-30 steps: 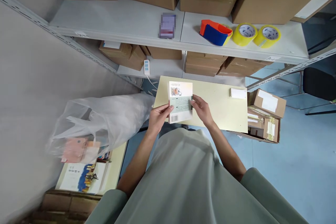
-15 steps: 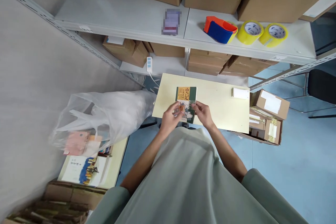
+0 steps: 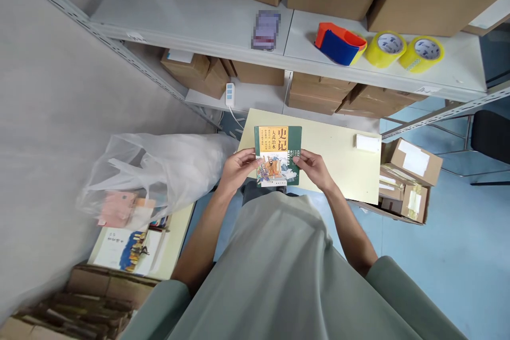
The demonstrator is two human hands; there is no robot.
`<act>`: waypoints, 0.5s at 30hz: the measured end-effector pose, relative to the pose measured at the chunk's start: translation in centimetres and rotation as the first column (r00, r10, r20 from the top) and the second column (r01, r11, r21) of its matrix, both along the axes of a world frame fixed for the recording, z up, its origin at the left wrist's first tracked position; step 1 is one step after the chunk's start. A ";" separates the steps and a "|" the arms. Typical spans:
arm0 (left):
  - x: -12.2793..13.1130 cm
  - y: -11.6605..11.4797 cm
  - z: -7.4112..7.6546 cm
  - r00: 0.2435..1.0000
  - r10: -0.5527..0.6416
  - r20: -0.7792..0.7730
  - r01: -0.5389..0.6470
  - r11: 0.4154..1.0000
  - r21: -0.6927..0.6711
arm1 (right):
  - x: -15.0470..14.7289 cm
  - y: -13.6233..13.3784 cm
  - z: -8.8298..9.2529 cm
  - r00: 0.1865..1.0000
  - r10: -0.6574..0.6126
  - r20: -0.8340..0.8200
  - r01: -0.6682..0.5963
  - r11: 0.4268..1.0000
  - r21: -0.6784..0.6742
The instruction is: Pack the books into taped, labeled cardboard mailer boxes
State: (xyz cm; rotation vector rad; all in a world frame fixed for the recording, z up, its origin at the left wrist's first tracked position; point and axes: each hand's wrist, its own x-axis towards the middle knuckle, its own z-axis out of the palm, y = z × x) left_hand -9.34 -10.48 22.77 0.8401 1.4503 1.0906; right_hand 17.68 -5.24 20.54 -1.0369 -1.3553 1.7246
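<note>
Pinching book [image 3: 278,141] between closed left fingers [image 3: 244,154] and right fingers [image 3: 307,155]; noting boxes [image 3: 412,203] in carton [image 3: 427,208] right of them, tabletop [image 3: 342,164] beneath, shelf [image 3: 215,20] beyond.

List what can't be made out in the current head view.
All in the head view:
Book: the side facing down is hidden by the book itself; its smallest print is too small to read.
Left hand, right hand: some fingers are hidden behind the book.
Purple item: blurred by pixelation.
Black chair: cut off by the right edge.
</note>
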 end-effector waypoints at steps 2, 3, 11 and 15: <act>-0.2 -0.2 0.3 0.999 0.010 -0.033 -0.009 0.999 0.038 | 0.1 0.1 0.3 1.000 0.001 0.019 -0.002 0.997 0.082; -0.3 -0.3 0.4 0.999 0.010 -0.050 -0.007 0.998 0.064 | 0.1 0.2 0.6 0.999 -0.003 0.037 -0.001 0.992 0.126; -1.0 -0.8 2.4 0.978 0.056 -0.203 0.048 0.878 0.476 | 0.0 0.2 1.5 0.999 0.025 0.042 -0.041 0.901 0.432; -0.9 -1.2 2.7 0.979 0.045 -0.199 0.057 0.878 0.475 | -0.3 -0.1 1.5 0.999 0.002 0.036 -0.017 0.908 0.418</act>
